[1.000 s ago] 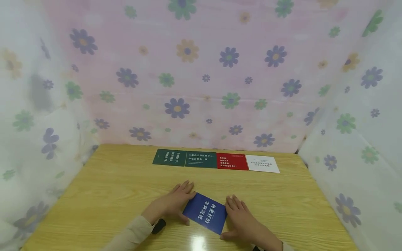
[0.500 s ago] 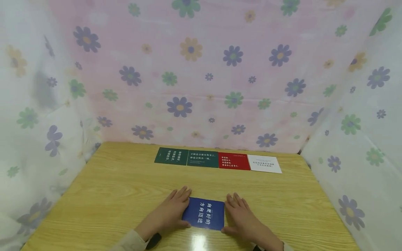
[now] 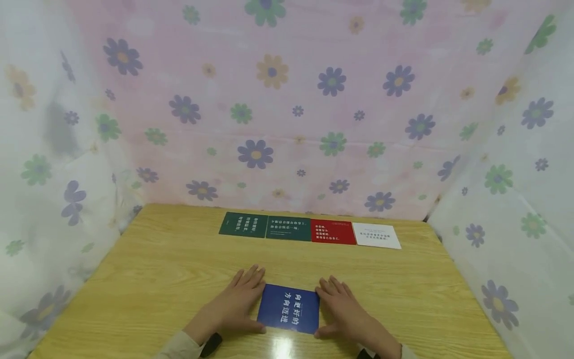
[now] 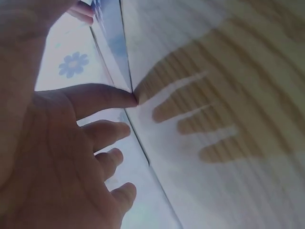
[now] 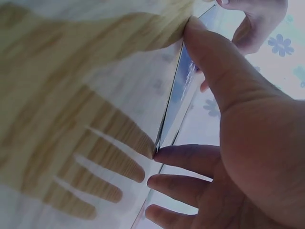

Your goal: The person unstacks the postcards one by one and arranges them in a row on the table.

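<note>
A blue card [image 3: 289, 309] with white lettering lies flat on the wooden table [image 3: 157, 279], between my two hands. My left hand [image 3: 230, 306] rests by its left side, fingers stretched forward and the thumb by the near corner. In the left wrist view the index fingertip [image 4: 135, 99] is right at a corner of the card [image 4: 113, 36]. On the other side is my right hand [image 3: 345, 311], its fingers extended. The right wrist view has the thumb [image 5: 196, 28] and index fingertip of that hand close to the right edge of the card [image 5: 180, 88].
Toward the back, several cards form a row: a dark green card [image 3: 243, 225], another green card [image 3: 288, 228], a red card [image 3: 333, 232] and a white card [image 3: 376, 235]. A flower-patterned curtain [image 3: 287, 99] stands behind the table and along both sides.
The blue card has turned from a slant to lie nearly square to the row. My left hand has shifted left and slightly nearer; my right hand stays about where it was.
</note>
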`<state>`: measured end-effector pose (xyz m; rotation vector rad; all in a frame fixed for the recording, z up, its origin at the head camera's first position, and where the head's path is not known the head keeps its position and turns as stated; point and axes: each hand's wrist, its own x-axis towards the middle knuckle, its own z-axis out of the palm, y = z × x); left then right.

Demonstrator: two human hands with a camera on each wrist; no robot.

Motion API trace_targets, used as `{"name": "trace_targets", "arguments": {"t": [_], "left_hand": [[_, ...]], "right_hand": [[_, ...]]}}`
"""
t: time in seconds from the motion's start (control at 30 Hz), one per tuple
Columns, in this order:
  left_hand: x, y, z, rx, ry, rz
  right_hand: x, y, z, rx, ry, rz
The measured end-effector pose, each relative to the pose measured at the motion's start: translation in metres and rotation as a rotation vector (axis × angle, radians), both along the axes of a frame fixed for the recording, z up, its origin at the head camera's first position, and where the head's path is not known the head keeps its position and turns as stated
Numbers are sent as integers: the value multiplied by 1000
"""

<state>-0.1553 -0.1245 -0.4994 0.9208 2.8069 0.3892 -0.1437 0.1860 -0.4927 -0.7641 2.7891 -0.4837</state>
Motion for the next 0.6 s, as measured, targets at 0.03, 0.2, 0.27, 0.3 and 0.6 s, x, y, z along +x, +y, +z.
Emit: {"name": "trace_targets", "arguments": {"t": [0.03, 0.2, 0.27, 0.3, 0.6], "left_hand": [[-1, -1, 0, 3, -3, -4], [-4, -3, 2, 18, 17, -8], [-5, -2, 3, 24, 17, -5], [-5, -2, 4, 30, 15, -3], [-1, 1, 8, 41, 11, 13]], "right_hand": [[0, 0, 0, 7, 3, -3], [-2, 0, -1, 0, 39, -10], [-3, 0, -1, -9, 50, -11], [-4, 0, -1, -12, 54, -14], [-9, 4, -1, -31, 37, -38]]}}
